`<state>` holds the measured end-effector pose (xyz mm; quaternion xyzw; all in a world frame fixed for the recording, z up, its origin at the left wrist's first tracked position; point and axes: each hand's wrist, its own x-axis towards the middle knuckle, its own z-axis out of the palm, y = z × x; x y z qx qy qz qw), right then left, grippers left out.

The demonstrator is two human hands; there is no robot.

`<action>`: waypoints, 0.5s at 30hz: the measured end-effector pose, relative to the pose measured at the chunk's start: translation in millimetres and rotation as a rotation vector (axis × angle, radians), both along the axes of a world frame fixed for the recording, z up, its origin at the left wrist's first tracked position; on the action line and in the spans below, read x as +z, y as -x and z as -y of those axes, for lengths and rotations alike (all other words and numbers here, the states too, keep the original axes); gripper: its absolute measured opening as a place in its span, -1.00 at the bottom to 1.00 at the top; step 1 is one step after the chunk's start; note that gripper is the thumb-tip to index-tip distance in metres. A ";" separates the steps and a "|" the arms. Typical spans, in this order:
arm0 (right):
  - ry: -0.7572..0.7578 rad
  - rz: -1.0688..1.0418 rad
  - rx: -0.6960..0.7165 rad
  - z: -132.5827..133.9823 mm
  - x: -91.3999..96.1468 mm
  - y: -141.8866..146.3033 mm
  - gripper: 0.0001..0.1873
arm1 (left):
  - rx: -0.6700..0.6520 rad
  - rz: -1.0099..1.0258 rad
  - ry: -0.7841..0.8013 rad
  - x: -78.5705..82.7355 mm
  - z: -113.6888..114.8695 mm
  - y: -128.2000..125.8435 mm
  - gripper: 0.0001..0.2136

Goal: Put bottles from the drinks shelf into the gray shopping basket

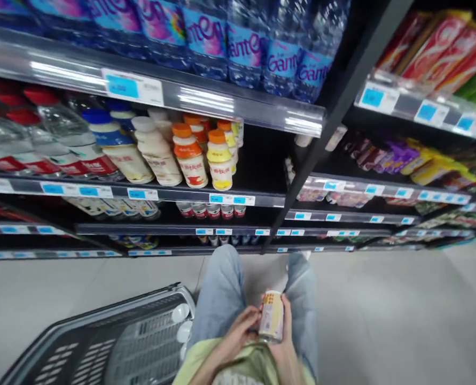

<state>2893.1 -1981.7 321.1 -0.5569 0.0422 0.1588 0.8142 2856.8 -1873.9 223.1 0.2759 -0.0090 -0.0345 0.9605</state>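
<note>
A small can [272, 316] with a pale yellow printed label and a metal rim is held upright, slightly tilted, in front of my lap. My right hand [285, 337] wraps round its right side, the thumb along the edge. At the can's left side is my left hand [243, 327], its fingers bent in and touching the label near the bottom half. What the left fingertips do behind the can is hidden. The small print on the label is too blurred to read.
A grey shopping basket [113, 310] with several white-capped items [184, 331] stands on the floor at my left. Ahead are shelves with blue water bottles [243, 51], yogurt drink bottles [219, 160] and red-capped bottles [47, 123]. Bagged snacks [442, 53] fill the right shelves.
</note>
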 end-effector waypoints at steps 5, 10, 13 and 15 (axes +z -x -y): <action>-0.152 -0.120 0.000 5.6 1.9 -4.6 -0.45 | -0.077 -0.020 -0.108 9.0 1.6 -4.8 -0.43; -0.150 -0.073 -0.042 7.7 3.3 -28.9 -0.54 | -0.107 0.064 -0.343 11.8 -1.3 -25.6 -0.29; -0.190 -0.112 -0.038 5.5 -2.4 -28.6 -0.57 | -0.101 0.118 -0.372 5.0 -0.2 -24.8 -0.34; -0.198 -0.122 -0.050 5.3 -4.0 -26.5 -0.56 | -0.094 0.141 -0.366 1.7 0.9 -22.9 -0.33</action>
